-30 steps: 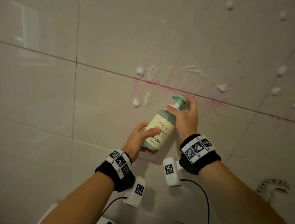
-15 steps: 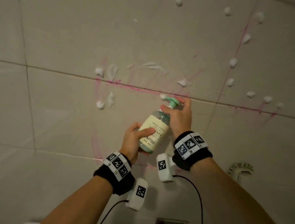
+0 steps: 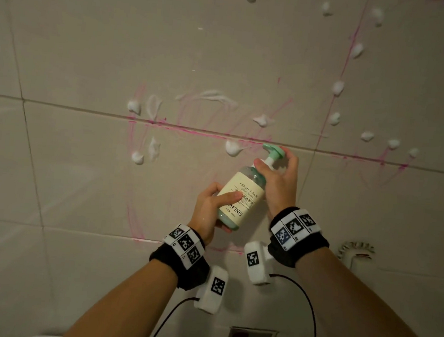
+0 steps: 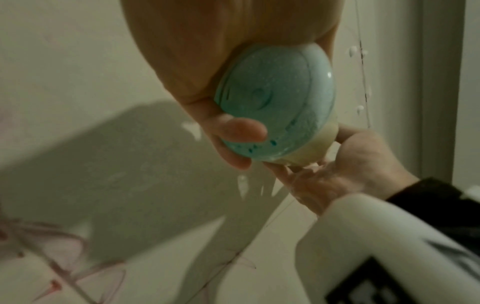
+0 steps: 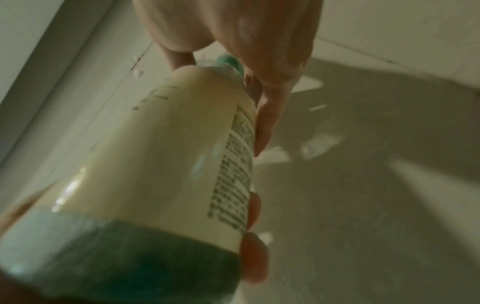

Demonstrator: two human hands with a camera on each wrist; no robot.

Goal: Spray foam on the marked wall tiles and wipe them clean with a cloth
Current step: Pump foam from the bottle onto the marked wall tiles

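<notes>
Between both hands, foam bottle [image 3: 241, 197] tilted, long axis up-right, nozzle toward wall tile [image 3: 160, 184]. Left hand [image 3: 209, 207] wrapped round base; right hand [image 3: 276, 178] gripping neck, fingertips on pump head [image 3: 274, 150]. Fresh foam dab [image 3: 232, 148] just left of nozzle.

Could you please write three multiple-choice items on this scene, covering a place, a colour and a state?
1. Where is the left hand?
A. round the lower body of the foam bottle
B. flat on the wall
C. on the pump head

2. What colour are the marks along the tile joint?
A. blue
B. pink
C. black

3. How does the foam bottle stand?
A. tilted, nozzle toward the wall
B. upside down
C. lying on a shelf

A: fingers wrap the body near its base. B: pink lines follow the grout. A: the pump head, under the right hand, leans up-right beside a fresh foam dab.
</notes>
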